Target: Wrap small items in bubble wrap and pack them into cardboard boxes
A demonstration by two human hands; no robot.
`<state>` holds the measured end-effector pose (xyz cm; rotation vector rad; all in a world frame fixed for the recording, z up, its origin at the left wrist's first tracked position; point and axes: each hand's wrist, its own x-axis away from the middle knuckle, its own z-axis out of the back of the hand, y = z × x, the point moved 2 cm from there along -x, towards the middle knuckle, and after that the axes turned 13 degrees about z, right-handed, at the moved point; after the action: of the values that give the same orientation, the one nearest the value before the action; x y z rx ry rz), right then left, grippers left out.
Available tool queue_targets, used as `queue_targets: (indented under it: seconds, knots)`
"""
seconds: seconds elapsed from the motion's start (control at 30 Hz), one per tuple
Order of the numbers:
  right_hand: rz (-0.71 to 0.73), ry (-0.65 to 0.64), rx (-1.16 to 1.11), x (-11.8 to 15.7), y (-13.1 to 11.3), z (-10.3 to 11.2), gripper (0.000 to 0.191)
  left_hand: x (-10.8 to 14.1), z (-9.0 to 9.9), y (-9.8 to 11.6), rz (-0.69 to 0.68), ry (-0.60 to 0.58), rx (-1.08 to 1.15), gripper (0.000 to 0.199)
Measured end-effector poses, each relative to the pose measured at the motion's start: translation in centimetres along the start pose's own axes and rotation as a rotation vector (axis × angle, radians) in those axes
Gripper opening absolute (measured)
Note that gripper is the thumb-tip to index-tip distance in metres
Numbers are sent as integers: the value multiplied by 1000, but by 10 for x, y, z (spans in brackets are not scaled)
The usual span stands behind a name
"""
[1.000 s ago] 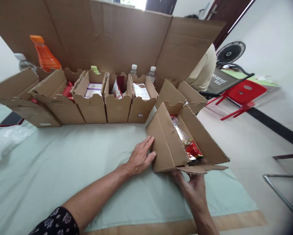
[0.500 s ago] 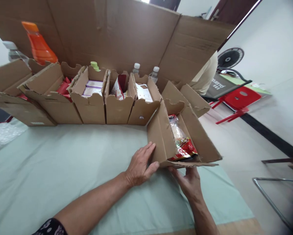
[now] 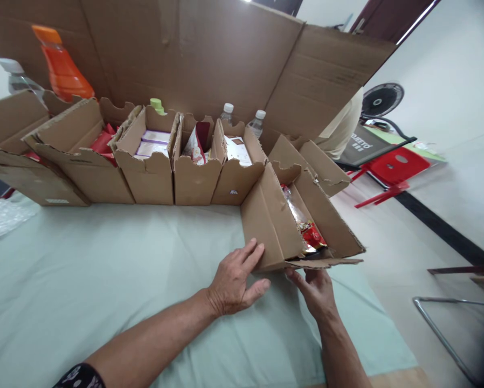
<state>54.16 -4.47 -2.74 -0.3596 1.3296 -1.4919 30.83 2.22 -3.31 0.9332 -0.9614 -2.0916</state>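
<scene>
My left hand rests with spread fingers against the lower left side of an open cardboard box. My right hand is at the near end of this box, its fingertips hidden beneath the front flap. Inside the box lies a shiny red packet. The box stands angled at the right end of a row of similar boxes. Beside it in the row is a box with a white pack in it.
More boxes hold red packets and purple-edged white packs. Behind them are an orange bottle, clear bottles and a tall cardboard panel. Bubble wrap lies left on the green cloth. A red stool stands right.
The angled box has tilted or turned slightly, its near end higher in view, and less of the red packet shows. My left thumb has come away from the box side.
</scene>
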Motion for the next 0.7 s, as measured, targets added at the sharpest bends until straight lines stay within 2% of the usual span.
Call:
queue_targets:
  seconds: [0.13,0.27,0.5,0.7]
  knots:
    - [-58,73,-65,9,5,-4,60,-2,-2,-1,-28,-76,-11,70]
    - [-4,92,-51,7,4,-9,54,-3,-1,-2,-7,-95,17,75]
    - [115,74,66,-16,-6,-15,56,-6,-3,-2,34,-168,80,87]
    - [123,160,249,-46,-8,-24,58,-6,-7,-4,64,-165,75,91]
